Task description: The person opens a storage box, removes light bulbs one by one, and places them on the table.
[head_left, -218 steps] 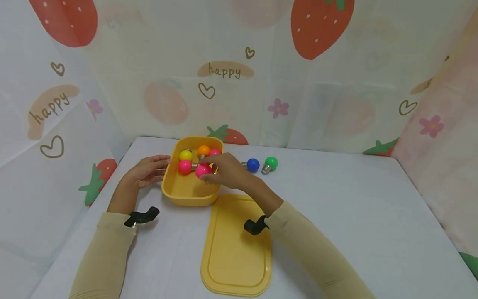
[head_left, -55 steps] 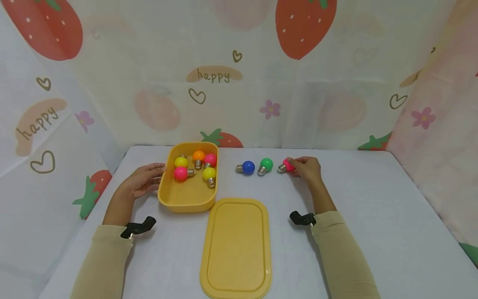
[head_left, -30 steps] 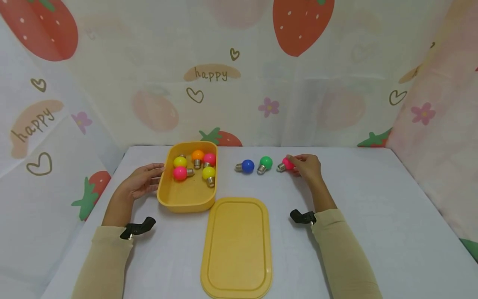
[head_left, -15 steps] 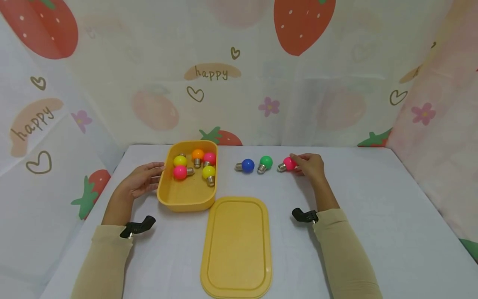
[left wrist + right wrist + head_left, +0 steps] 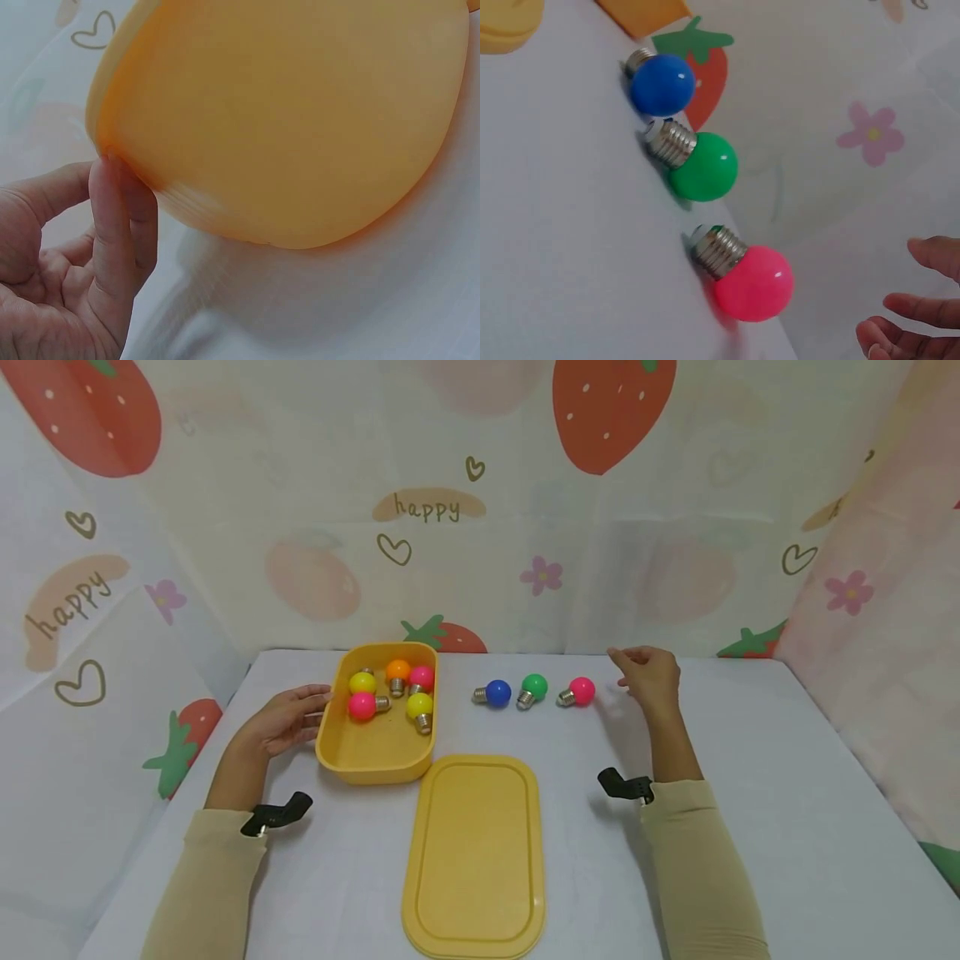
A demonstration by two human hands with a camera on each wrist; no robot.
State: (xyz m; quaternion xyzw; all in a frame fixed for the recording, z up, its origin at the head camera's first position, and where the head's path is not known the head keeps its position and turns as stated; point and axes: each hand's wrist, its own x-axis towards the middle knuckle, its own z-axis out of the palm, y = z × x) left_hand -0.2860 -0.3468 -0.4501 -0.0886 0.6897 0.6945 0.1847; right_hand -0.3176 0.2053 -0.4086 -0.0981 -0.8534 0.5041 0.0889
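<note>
My left hand (image 5: 288,720) rests at the left side of a yellow plastic box (image 5: 375,760), its fingertips touching the outer wall; the left wrist view shows the fingers (image 5: 112,247) against that wall near the rim. Inside the box lie several light bulbs in yellow, pink and orange. On the table to its right a blue bulb (image 5: 497,693), a green bulb (image 5: 534,686) and a pink bulb (image 5: 581,691) lie in a row, metal screw bases pointing left. Just right of the pink bulb, my right hand (image 5: 654,681) hovers apart from it, holding nothing.
A yellow lid (image 5: 474,860) lies flat on the white-covered table (image 5: 787,827), in front of the box and partly to its right. Strawberry-printed cloth (image 5: 675,568) hangs behind the table and along both sides.
The right hand has let go of the pink bulb and moved up and right. Earlier it was inside the box. A yellow bulb at the box's right side now shows. The left hand stays put.
</note>
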